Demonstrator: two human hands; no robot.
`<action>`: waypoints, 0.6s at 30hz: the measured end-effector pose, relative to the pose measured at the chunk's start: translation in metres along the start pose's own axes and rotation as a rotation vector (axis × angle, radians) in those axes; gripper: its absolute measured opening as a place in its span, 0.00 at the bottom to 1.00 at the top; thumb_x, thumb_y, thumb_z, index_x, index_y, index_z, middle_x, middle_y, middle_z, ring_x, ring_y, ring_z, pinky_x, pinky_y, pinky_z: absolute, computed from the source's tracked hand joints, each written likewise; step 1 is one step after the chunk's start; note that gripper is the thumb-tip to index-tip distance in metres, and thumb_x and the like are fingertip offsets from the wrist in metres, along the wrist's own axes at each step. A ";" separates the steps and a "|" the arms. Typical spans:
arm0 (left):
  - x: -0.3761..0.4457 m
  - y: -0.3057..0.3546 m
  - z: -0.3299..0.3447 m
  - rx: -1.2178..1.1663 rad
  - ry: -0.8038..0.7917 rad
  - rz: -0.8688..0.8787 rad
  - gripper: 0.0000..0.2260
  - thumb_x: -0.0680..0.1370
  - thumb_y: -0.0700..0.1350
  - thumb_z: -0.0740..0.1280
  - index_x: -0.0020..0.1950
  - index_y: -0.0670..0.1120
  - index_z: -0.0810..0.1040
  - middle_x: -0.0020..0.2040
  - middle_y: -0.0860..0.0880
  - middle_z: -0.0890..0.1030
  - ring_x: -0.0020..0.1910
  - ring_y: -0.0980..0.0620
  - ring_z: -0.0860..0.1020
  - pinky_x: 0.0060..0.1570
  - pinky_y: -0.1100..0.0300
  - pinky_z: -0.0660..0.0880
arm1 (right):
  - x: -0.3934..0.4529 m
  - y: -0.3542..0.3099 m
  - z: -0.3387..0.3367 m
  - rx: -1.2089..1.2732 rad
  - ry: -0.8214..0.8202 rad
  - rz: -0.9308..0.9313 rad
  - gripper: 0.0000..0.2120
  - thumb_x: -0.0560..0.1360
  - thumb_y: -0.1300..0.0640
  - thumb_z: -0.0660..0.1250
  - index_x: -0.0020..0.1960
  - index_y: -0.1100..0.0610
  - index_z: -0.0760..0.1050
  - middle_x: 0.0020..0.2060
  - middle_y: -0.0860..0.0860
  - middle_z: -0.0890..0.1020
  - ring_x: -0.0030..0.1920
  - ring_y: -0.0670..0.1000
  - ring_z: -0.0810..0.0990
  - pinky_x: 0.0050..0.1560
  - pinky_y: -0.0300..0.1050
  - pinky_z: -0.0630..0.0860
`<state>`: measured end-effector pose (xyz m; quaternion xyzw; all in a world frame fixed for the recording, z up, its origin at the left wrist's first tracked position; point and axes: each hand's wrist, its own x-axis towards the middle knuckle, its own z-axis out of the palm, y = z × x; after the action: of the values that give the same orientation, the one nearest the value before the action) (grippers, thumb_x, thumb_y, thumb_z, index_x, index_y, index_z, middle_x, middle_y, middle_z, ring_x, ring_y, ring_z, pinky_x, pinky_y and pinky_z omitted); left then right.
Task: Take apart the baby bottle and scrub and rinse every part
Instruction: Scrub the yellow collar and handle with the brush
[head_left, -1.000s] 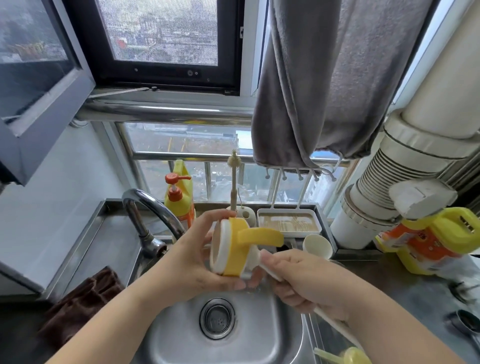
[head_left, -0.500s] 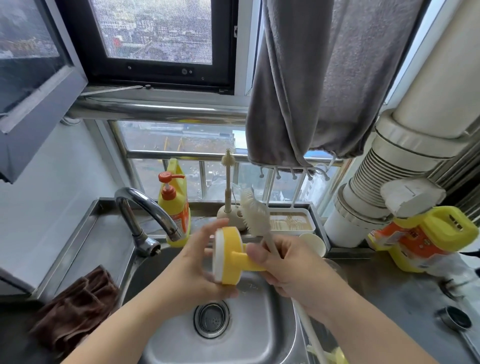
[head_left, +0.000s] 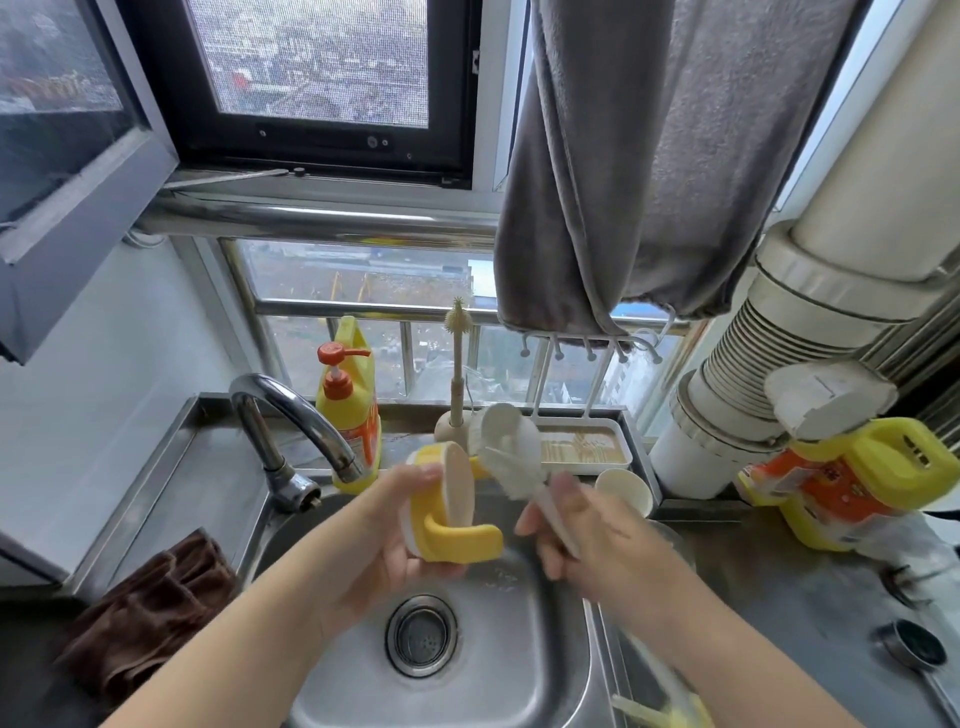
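Observation:
My left hand (head_left: 387, 540) holds the yellow bottle collar with handles (head_left: 447, 506) over the steel sink (head_left: 540, 649), its open ring side turned right. My right hand (head_left: 587, 540) grips the white handle of a bottle brush (head_left: 511, 452), whose pale sponge head points up just right of the collar, slightly apart from it. A yellow bottle part (head_left: 670, 714) lies at the bottom edge, right of the sink.
A curved tap (head_left: 291, 410) rises left of the sink, a yellow soap pump bottle (head_left: 350, 410) behind it. A small brush on a stand (head_left: 457, 374), a drying tray (head_left: 584, 447) and a white cup (head_left: 626, 491) sit at the back. A brown cloth (head_left: 150, 608) lies left, a yellow jug (head_left: 852, 483) right.
The collar has been turned so its ring faces right and one handle hangs low. The brush head has lifted up and away to the collar's right.

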<state>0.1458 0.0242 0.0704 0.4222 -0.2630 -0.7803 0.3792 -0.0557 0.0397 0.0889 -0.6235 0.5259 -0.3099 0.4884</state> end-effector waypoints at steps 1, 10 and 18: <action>-0.001 0.003 -0.001 -0.026 0.012 0.006 0.35 0.57 0.51 0.76 0.64 0.45 0.74 0.57 0.35 0.77 0.47 0.40 0.79 0.33 0.52 0.81 | 0.001 0.002 -0.009 -0.153 0.046 0.009 0.23 0.77 0.37 0.51 0.41 0.52 0.76 0.27 0.45 0.73 0.28 0.41 0.70 0.31 0.36 0.67; -0.004 0.013 0.018 0.216 -0.012 0.072 0.27 0.61 0.49 0.69 0.60 0.44 0.74 0.47 0.38 0.80 0.36 0.46 0.80 0.29 0.57 0.79 | 0.017 -0.007 -0.008 -1.120 0.173 -0.450 0.07 0.73 0.50 0.67 0.38 0.51 0.76 0.31 0.46 0.77 0.28 0.51 0.78 0.23 0.41 0.70; -0.015 0.026 0.004 0.424 -0.092 0.390 0.34 0.51 0.57 0.82 0.55 0.54 0.80 0.43 0.45 0.83 0.41 0.47 0.82 0.37 0.59 0.78 | 0.024 -0.017 0.006 -0.604 -0.229 -0.033 0.16 0.80 0.46 0.56 0.46 0.54 0.77 0.33 0.48 0.75 0.33 0.49 0.73 0.34 0.44 0.68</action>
<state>0.1574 0.0217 0.0979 0.3978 -0.5133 -0.6385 0.4131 -0.0381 0.0177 0.0993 -0.7793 0.5257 -0.0756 0.3324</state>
